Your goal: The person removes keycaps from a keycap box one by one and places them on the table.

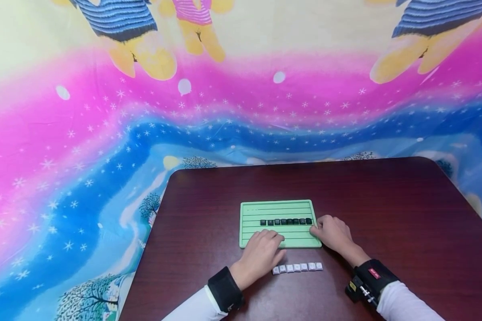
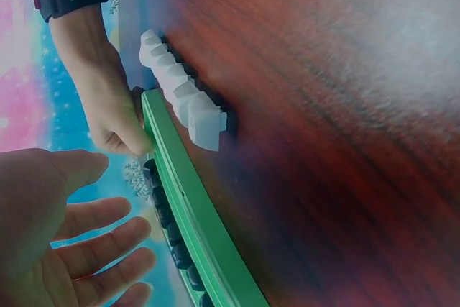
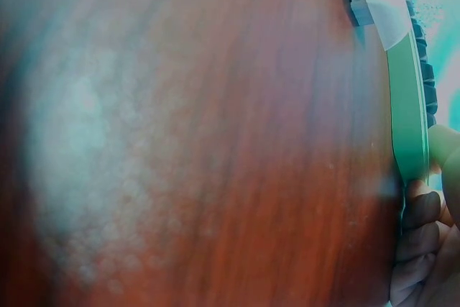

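A green lined tray [image 1: 297, 240] lies on the table, bearing a row of small black keycaps [image 1: 284, 221] along one of its lines. My right hand [image 1: 334, 232] grips the tray's right edge; the right wrist view shows the thumb over the rim and curled fingers [image 3: 420, 239] low against its side. Over the tray's near left part is my left hand [image 1: 259, 253], holding nothing. Its fingers [image 2: 108, 246] are spread and relaxed in the left wrist view. Below the tray, white keycaps [image 1: 297, 268] form a row on the tabletop, close to the left thumb.
The dark red-brown table [image 1: 201, 214] has rounded far corners. Behind it hangs a colourful cloth [image 1: 241, 102] with bears and snowflakes. Black wrist bands, the right one [image 1: 375, 274] carrying a small camera, sit on both forearms.
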`<state>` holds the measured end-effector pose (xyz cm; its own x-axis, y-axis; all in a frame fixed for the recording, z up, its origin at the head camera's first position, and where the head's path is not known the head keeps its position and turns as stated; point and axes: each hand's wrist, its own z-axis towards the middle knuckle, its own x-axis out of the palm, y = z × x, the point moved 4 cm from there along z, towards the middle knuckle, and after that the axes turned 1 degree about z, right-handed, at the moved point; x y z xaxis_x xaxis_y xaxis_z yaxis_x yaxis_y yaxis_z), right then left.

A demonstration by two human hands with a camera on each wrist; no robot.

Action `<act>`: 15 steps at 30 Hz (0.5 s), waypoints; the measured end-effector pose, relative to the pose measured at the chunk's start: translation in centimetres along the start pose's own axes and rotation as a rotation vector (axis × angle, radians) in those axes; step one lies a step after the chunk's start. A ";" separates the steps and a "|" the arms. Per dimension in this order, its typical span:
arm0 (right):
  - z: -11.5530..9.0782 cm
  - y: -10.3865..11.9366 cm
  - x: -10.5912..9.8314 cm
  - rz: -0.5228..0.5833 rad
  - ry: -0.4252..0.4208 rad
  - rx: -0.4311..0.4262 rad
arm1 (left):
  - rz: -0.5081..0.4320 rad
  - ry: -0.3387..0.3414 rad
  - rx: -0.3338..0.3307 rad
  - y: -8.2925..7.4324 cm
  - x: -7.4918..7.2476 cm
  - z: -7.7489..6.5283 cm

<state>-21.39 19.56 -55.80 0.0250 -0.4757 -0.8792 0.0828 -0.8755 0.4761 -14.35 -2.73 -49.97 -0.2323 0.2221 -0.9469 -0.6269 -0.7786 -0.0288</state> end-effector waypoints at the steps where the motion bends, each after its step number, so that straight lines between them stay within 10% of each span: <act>1: 0.0 0.0 0.0 0.000 0.000 0.000 | 0.002 0.000 0.002 0.0 0.0 0.1; 15: 0.0 -0.1 0.1 0.002 0.007 -0.005 | 0.030 0.041 0.002 0.3 0.1 1.2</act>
<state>-21.37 19.57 -55.88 0.0318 -0.4769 -0.8784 0.0879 -0.8741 0.4777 -15.45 -2.28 -49.69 -0.2202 0.1745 -0.9597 -0.6218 -0.7832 0.0003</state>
